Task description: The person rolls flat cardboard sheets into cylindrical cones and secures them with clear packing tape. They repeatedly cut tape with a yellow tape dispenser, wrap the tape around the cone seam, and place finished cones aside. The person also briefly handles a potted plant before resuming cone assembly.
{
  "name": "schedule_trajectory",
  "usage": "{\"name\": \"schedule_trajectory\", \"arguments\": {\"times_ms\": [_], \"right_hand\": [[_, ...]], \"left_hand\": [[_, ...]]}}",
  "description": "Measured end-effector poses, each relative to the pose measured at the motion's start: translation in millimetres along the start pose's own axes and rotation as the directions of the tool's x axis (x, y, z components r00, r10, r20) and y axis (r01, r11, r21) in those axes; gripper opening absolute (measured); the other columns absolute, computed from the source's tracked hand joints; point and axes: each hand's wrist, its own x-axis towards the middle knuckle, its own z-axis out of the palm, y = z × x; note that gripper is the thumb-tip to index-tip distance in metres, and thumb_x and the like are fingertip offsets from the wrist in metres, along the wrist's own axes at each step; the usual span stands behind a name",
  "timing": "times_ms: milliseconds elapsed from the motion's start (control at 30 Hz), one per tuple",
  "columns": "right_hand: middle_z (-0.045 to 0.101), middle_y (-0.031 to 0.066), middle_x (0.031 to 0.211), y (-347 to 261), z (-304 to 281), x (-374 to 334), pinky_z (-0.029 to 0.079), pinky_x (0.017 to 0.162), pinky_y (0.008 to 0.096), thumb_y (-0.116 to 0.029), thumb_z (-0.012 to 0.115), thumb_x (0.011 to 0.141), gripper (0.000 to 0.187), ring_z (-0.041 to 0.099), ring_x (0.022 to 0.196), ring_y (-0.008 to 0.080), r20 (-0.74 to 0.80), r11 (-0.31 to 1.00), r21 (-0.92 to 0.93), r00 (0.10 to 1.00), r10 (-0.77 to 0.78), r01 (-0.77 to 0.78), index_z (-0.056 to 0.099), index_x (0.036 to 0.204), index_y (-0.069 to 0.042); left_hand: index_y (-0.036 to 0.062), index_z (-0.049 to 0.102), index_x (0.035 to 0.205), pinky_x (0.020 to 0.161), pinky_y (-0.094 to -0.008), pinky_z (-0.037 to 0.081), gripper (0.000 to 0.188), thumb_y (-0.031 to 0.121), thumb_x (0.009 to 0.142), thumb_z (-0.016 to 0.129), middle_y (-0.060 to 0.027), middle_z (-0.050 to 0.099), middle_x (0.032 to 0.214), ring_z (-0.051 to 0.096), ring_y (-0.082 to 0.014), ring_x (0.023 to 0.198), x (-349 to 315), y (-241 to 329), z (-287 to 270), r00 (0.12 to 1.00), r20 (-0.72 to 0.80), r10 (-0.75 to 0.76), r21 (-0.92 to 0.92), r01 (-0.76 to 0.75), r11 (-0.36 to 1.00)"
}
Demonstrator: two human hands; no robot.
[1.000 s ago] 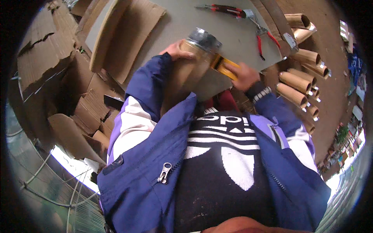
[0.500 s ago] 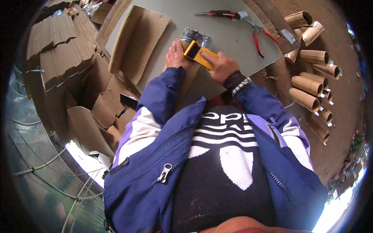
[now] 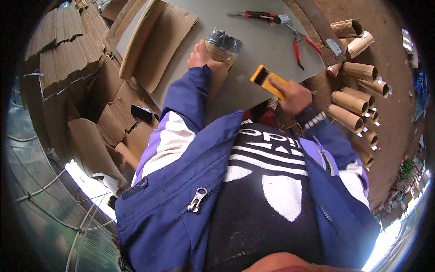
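My left hand (image 3: 204, 58) is wrapped round a brown cardboard tube (image 3: 220, 84) standing on the grey table. Dark, shiny plastic film (image 3: 224, 40) covers the tube's far end. My right hand (image 3: 295, 96) grips a flat yellow hand tool (image 3: 275, 85) with a dark rectangular patch near its tip; its exact kind I cannot make out. The tool is held in the air to the right of the tube, apart from it.
A curved cardboard sheet (image 3: 158, 47) lies at the table's left. Red-handled pliers (image 3: 299, 45) and a red-and-black cutter (image 3: 258, 17) lie at the far right of the table. Several cardboard tubes (image 3: 346, 103) are on the ground to the right; flattened cardboard (image 3: 68, 65) is stacked left.
My right hand has drawn the yellow tool away from the tube, to the right and nearer to me. My left hand has stayed on the tube.
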Motion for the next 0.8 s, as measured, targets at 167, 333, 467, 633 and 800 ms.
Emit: {"name": "schedule_trajectory", "arguments": {"times_ms": [167, 333, 467, 633, 800], "right_hand": [[0.061, 0.0146, 0.094, -16, 63, 89, 0.055, 0.068, 0.0465, -0.026, 0.068, 0.081, 0.053, 0.067, 0.079, 0.0348, 0.038, 0.999, 0.007, 0.999, 0.032, -0.032, 0.059, 0.131, -0.040], [0.062, 0.0144, 0.094, -27, 79, 116, 0.054, 0.066, 0.0471, -0.034, 0.070, 0.080, 0.048, 0.067, 0.078, 0.0350, -0.044, 1.000, 0.028, 0.999, -0.007, 0.008, 0.062, 0.127, -0.039], [0.059, 0.0124, 0.088, -26, 65, 56, 0.053, 0.062, 0.0449, -0.029, 0.074, 0.076, 0.049, 0.064, 0.072, 0.0340, -0.160, 0.987, 0.157, 0.987, -0.010, 0.036, 0.066, 0.124, -0.031], [0.055, 0.0101, 0.081, -19, 51, -9, 0.052, 0.060, 0.0428, -0.021, 0.076, 0.070, 0.057, 0.062, 0.072, 0.0331, -0.192, 0.970, 0.242, 0.980, 0.061, -0.013, 0.067, 0.125, -0.029], [0.055, 0.0111, 0.088, -42, 62, 32, 0.054, 0.066, 0.0401, -0.019, 0.076, 0.068, 0.071, 0.063, 0.078, 0.0310, -0.198, 0.977, 0.211, 0.980, 0.026, 0.017, 0.057, 0.135, -0.033]], "left_hand": [[0.0025, 0.052, 0.127, 0.091, -0.0370, 0.051, 0.095, 0.041, 0.050, 0.092, -0.0145, 0.068, 0.109, 0.065, -0.0292, 0.106, 40, -50, -7, 0.986, 0.034, 0.161, -0.189, -0.152, 0.970], [0.0001, 0.050, 0.129, 0.092, -0.0331, 0.048, 0.093, 0.037, 0.056, 0.093, -0.0125, 0.066, 0.110, 0.063, -0.0229, 0.102, 79, -77, -11, 0.935, 0.288, 0.206, -0.380, -0.086, 0.921], [-0.0015, 0.051, 0.128, 0.094, -0.0332, 0.047, 0.088, 0.036, 0.059, 0.093, -0.0118, 0.065, 0.113, 0.061, -0.0215, 0.105, 72, -67, 17, 0.797, 0.530, 0.288, -0.567, 0.081, 0.820], [0.0020, 0.049, 0.136, 0.101, -0.0340, 0.044, 0.086, 0.031, 0.066, 0.090, -0.0111, 0.064, 0.121, 0.059, -0.0215, 0.113, 56, -58, 60, 0.656, 0.608, 0.447, -0.695, 0.168, 0.699], [-0.0018, 0.033, 0.147, 0.111, -0.0408, 0.038, 0.112, 0.042, 0.061, 0.090, -0.0204, 0.047, 0.143, 0.047, -0.0320, 0.133, 32, -65, 31, 0.913, 0.203, 0.353, -0.309, -0.282, 0.908]]}}
